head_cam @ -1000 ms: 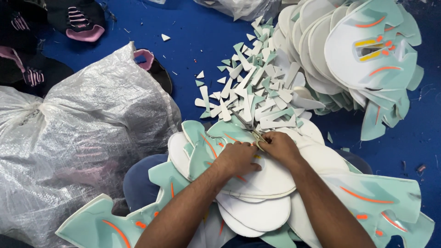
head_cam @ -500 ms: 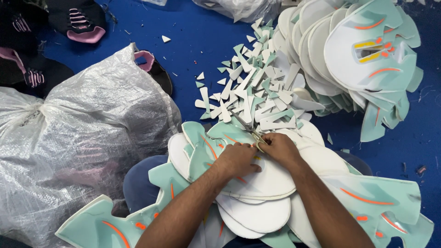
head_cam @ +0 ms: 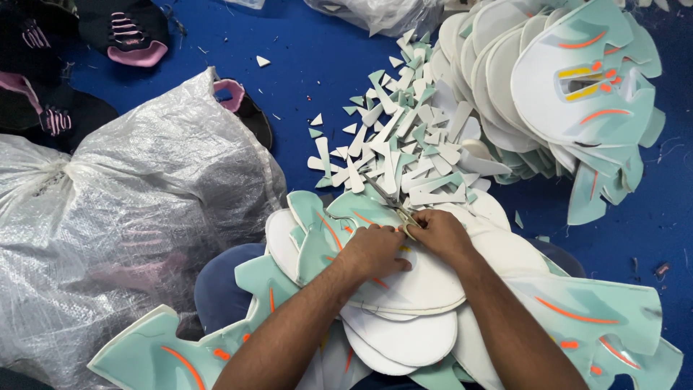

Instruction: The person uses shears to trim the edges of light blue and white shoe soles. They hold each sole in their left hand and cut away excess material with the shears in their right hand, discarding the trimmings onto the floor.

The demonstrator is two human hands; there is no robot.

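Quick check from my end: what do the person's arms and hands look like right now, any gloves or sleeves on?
No gloves and no sleeves in view. The left hand and right hand are bare, as are both forearms to the frame's bottom edge. No watch, ring, wristband or marking shows.

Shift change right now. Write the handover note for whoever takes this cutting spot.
Right hand: closed on small scissors, blades pointing away over the top piece.
Left hand: pressing the mint and white foam piece flat on the lap stack.
Offcuts: heaped on the blue floor just beyond the hands.
Done, by the look of it: a fanned stack of pieces at the upper right.
Left: the pieces under and around the hands.
Clear plastic sack sits at the left, tied.
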